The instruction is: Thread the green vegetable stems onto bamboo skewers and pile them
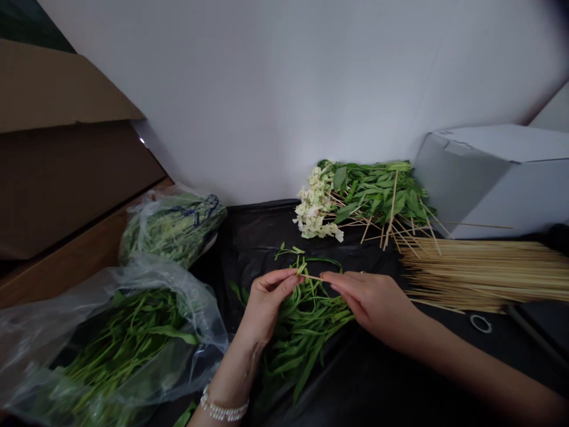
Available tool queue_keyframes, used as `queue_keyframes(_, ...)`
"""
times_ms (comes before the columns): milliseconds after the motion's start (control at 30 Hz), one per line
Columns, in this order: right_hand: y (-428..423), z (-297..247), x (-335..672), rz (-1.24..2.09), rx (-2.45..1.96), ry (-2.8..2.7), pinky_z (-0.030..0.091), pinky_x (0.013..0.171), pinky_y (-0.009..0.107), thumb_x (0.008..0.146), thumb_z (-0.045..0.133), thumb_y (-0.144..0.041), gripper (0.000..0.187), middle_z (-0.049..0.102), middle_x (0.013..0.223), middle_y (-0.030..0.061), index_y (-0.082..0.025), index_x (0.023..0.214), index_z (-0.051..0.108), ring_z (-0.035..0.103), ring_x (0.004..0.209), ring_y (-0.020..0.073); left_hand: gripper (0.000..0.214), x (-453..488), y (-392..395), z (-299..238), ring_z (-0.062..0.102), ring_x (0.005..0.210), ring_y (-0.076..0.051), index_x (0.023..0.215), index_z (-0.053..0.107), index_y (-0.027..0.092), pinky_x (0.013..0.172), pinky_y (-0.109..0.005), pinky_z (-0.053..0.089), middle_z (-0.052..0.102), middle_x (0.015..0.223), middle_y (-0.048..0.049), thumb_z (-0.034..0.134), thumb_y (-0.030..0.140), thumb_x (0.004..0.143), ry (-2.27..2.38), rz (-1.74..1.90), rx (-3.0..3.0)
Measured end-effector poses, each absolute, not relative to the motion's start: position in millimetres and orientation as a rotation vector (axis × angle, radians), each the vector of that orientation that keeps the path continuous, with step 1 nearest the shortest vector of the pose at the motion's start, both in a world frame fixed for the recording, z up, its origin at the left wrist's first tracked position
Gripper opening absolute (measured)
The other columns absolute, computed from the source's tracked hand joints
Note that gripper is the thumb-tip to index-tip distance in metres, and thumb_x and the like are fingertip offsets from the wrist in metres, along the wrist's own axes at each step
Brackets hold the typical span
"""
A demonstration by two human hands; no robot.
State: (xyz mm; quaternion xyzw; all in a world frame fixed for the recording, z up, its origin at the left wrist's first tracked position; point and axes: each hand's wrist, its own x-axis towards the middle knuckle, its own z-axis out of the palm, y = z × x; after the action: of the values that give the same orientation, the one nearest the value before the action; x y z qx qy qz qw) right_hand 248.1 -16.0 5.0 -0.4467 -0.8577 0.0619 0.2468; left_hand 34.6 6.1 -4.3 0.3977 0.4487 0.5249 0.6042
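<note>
My left hand (pixel 267 305) pinches a thin wooden skewer (pixel 313 277) and a green stem at its fingertips. My right hand (pixel 373 305) reaches in from the other side, its fingers on the skewer's far end. Below both hands lies a loose heap of long-leaved green stems (pixel 306 338) on a black plastic sheet (pixel 249 249). Part of the skewer is hidden by my fingers. A beaded bracelet (pixel 223 409) circles my left wrist.
Behind my hands lie pale flower clusters (pixel 315 204) and leafy sprigs (pixel 376 193) among scattered skewers. To the right are a thick bundle of skewers (pixel 484 276), a small rubber band (pixel 480 324) and a white box (pixel 493 181). Plastic bags of greens (pixel 128 338) sit left, beside cardboard (pixel 57 160).
</note>
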Motion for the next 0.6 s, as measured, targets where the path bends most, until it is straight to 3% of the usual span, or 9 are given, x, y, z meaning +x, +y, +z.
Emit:
queue_keyframes(400,-20.7,1.4,242.8,0.155,-1.21,-2.339,0.051,0.065,0.03,0.094,0.033,-0.016,0.042,0.072,0.087,0.0073,-0.019,0.124,0.063,0.068,0.075,0.0183,0.023,37.7,3.5,-8.2,0.07,0.073,-0.017,0.081,0.08,0.017,0.078,-0.028,0.053,0.078,0.077,-0.006,0.087,0.029,0.062,1.002,1.151,0.952)
queue_keyframes(600,-21.0,0.8,243.1,0.135,-1.237,-2.322,0.049,0.064,0.029,0.094,0.033,-0.015,0.043,0.072,0.087,0.0064,-0.019,0.125,0.062,0.068,0.074,0.0175,0.027,37.0,5.7,-6.6,0.068,0.067,-0.014,0.079,0.079,0.017,0.069,-0.026,0.052,0.077,0.074,-0.0049,0.089,0.03,0.058,1.013,1.223,0.826)
